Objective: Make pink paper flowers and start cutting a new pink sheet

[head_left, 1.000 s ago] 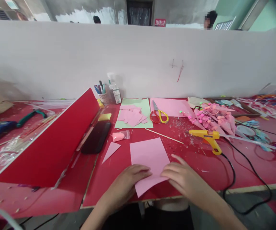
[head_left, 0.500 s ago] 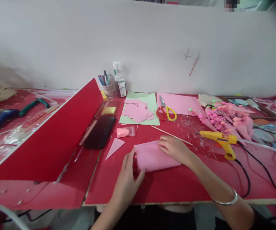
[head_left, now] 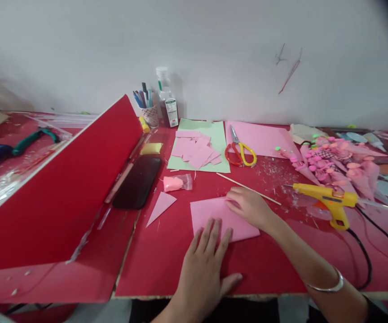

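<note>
A folded pink paper sheet [head_left: 214, 215] lies on the red table [head_left: 167, 255] in front of me. My left hand [head_left: 204, 264] lies flat and open, its fingertips pressing the near edge of the fold. My right hand [head_left: 249, 207] rests on the sheet's far right corner, fingers curled down onto the paper. A small pink paper triangle [head_left: 160, 206] lies to the left of the sheet. A thin wooden stick [head_left: 248, 188] lies just behind my right hand.
A yellow glue gun [head_left: 328, 199] with a black cord lies to the right. Scissors [head_left: 239, 150], a green sheet with pink scraps [head_left: 199, 150], a pen cup [head_left: 148, 110], a black phone [head_left: 138, 181] and a slanted red board [head_left: 62, 188] stand around. Pink paper cones [head_left: 332, 163] pile at right.
The pink sheet has been folded in half away from me. My left hand moved from the fold's left end to lie flat on its near edge. The camera tilted down.
</note>
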A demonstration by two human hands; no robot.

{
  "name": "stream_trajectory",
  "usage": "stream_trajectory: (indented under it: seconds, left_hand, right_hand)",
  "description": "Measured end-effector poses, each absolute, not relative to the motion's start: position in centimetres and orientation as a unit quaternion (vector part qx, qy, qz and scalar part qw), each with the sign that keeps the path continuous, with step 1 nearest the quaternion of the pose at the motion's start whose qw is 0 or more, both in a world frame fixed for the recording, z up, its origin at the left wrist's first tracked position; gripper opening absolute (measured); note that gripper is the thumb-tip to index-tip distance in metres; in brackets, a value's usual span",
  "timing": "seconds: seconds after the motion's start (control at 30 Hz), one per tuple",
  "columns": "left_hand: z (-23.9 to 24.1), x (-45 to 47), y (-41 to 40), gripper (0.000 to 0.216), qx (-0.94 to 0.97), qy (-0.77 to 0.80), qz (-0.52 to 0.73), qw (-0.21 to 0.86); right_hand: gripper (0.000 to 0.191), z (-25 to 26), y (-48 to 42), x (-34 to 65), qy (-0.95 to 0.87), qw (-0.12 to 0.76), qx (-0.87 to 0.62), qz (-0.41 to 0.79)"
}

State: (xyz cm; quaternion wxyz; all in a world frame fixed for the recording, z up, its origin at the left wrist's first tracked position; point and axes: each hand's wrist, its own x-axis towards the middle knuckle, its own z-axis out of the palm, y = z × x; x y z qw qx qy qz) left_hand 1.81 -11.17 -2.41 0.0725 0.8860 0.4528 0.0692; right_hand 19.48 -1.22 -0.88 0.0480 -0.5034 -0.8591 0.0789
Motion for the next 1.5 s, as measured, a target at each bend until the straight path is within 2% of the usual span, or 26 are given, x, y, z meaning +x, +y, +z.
stream_trajectory:
  seconds: [0.27,0.57,1.0,1.5]
  left_hand:
    - [-2.6,1.6,-11.0,0.076,0.882,0.452,0.052,0.123]
    - [-2.8,1.5,-11.0,0.081,0.888,0.442,0.065,0.11]
    - [-2.7,1.9,-11.2,0.081,0.88,0.455,0.071,0.113]
    - [-1.9,0.4,-10.8,0.076,0.903,0.417,0.047,0.091]
  right_hand:
    - [0.015,-1.6,-1.1,19.5,-0.843,0.072,-0.527,0.083]
    - [0.016,-2.0,-1.1,19.4,-0.843,0.07,-0.529,0.065]
    - [0.014,-3.2,-1.3,19.5,-0.826,0.113,-0.551,0.034]
    - [0.013,-3.0,-1.1,19.0,-0.83,0.081,-0.552,-0.016]
